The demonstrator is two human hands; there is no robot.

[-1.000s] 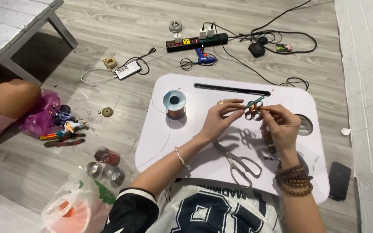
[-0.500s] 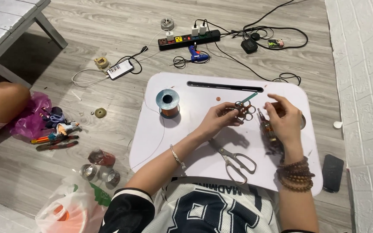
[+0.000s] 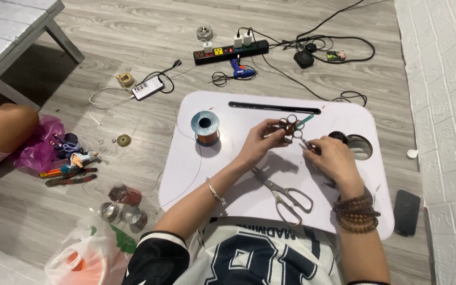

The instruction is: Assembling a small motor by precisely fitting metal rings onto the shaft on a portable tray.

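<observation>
My left hand [image 3: 262,140] pinches a small wire piece made of copper loops with a teal stem [image 3: 293,125], held above the white lap table [image 3: 212,174]. My right hand [image 3: 331,157] is closed on a thin tool or wire end that touches the loops from the right; what it is stays too small to tell. A spool of copper wire [image 3: 205,127] stands upright at the table's left. Metal scissors [image 3: 283,192] lie on the table below my hands.
On the wood floor beyond the table lie a power strip [image 3: 230,51] with plugs and cables, a blue glue gun [image 3: 241,70] and a phone [image 3: 147,87]. A dark phone [image 3: 406,212] lies at the right. Bags, tape rolls and hand tools [image 3: 69,158] sit left.
The view shifted slightly. My hands stay together on the wire piece, and have drifted a little lower over the table.
</observation>
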